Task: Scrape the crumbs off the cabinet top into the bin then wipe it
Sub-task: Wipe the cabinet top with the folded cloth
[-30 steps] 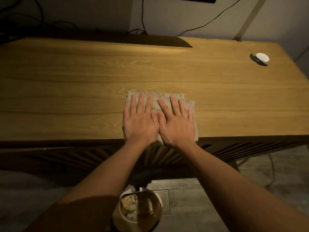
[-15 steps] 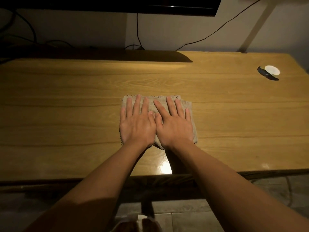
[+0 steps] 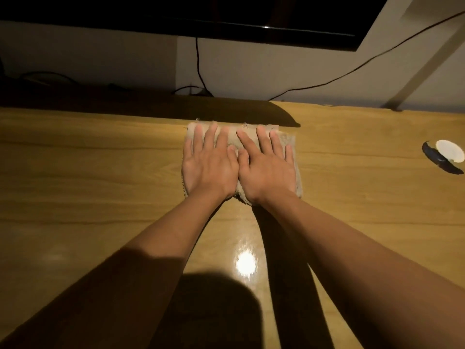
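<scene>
- Head view: my left hand [image 3: 210, 170] lies palm down on the cloth [image 3: 289, 144], fingers stretched out flat and slightly spread, gripping nothing.
- My right hand [image 3: 268, 172] lies just beside it on the same cloth, also flat, fingers extended and fanned; the two thumbs touch in the middle.
- The cloth is a beige, frayed rag, folded flat on the cabinet top [image 3: 88, 187]. My hands cover most of it; only its far edge, its right side and a tuft between my wrists show.
- The cloth sits far back on the cabinet top, its far edge just touching the dark shadow that runs along the rear of the wood.
- Both my forearms reach across the wood toward the cloth, bare, casting shadows on the surface near me.
- A bright spot of reflected light shines on the cabinet top nearer to me than the cloth, between my forearms.
- Well to the right of the cloth, a small white round object [image 3: 450, 150] rests on the wood with a dark curved piece against its near side; I cannot tell what it is.
- Beyond the cloth, on the wall, hang a dark screen [image 3: 226, 18] and thin black cables [image 3: 198, 69].
- I see no crumbs on the wood in this dim light.
</scene>
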A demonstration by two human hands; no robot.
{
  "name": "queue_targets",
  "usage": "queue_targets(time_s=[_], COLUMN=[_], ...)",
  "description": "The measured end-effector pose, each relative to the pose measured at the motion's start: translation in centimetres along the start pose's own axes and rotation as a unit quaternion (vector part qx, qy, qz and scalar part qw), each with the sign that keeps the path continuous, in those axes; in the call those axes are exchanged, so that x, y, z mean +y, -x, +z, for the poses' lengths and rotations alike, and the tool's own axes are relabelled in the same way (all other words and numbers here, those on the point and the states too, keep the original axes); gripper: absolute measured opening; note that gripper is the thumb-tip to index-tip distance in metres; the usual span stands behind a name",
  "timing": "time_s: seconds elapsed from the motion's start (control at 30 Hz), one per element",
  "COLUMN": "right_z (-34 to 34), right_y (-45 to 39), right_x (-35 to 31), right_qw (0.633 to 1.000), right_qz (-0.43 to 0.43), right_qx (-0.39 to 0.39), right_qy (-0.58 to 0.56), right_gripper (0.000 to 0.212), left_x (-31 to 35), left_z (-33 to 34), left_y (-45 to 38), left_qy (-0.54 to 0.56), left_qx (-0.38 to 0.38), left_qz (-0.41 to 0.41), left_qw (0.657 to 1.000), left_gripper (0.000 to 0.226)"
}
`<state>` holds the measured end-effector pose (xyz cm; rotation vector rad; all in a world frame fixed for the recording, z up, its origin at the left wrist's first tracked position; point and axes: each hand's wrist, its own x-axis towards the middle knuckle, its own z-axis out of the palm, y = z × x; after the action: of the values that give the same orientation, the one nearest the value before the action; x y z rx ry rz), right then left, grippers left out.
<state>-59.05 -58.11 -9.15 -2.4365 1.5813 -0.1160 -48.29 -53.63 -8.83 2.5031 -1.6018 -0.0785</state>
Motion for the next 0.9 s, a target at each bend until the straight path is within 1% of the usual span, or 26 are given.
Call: queue_targets(time_s=[0.07, 0.17, 0.23, 0.33, 0.47, 0.53, 0.6, 0.7, 0.77, 0.9], right_z=[-0.3, -0.6, -0.8, -0.9, -0.7, -0.8, -0.9, -1.1, -1.0, -1.0], right_y=[-2.6, -6.0, -7.8, -9.7, -10.0, -9.8, -9.1, -7.2, -5.4, -1.2], right_x=[0.2, 0.4, 0.5, 0.6, 0.8, 0.8, 0.8, 1.3, 1.8, 2.7], right_qw=[1.0, 0.999, 0.998, 0.999, 0.998, 0.998, 0.998, 0.998, 0.999, 1.0], right_qz=[-0.009, -0.004, 0.0, 0.013, 0.02, 0.005, -0.014, -0.012, -0.014, -0.017], right_qx=[0.008, 0.03, 0.031, 0.037, 0.054, 0.048, 0.04, 0.04, 0.032, 0.003], right_qy=[0.006, 0.033, 0.051, 0.038, 0.02, 0.026, 0.042, 0.038, 0.022, -0.003], right_gripper=[0.052, 0.051, 0.05, 0.048, 0.05, 0.051, 0.052, 0.052, 0.053, 0.053], left_x=[0.3, 0.9, 1.3, 1.6, 1.7, 1.6, 1.5, 1.6, 1.7, 1.9], left_z=[0.0, 0.0, -0.2, -0.5, -0.2, -0.1, -0.1, 0.0, 0.2, 0.1], left_y=[-2.5, -5.7, -7.3, -8.9, -8.9, -8.9, -8.6, -7.0, -5.4, -1.2], left_qy=[-0.017, -0.044, -0.06, -0.071, -0.104, -0.109, -0.104, -0.072, -0.056, -0.007], left_qx=[0.019, 0.023, 0.018, -0.004, -0.009, -0.013, -0.014, 0.011, 0.02, -0.003], left_qz=[0.001, -0.012, -0.021, -0.037, 0.009, 0.018, 0.012, -0.002, 0.007, 0.016], left_qw=[1.0, 0.999, 0.998, 0.997, 0.995, 0.994, 0.994, 0.997, 0.998, 1.0], left_gripper=[0.053, 0.046, 0.037, 0.035, 0.026, 0.03, 0.039, 0.052, 0.057, 0.064])
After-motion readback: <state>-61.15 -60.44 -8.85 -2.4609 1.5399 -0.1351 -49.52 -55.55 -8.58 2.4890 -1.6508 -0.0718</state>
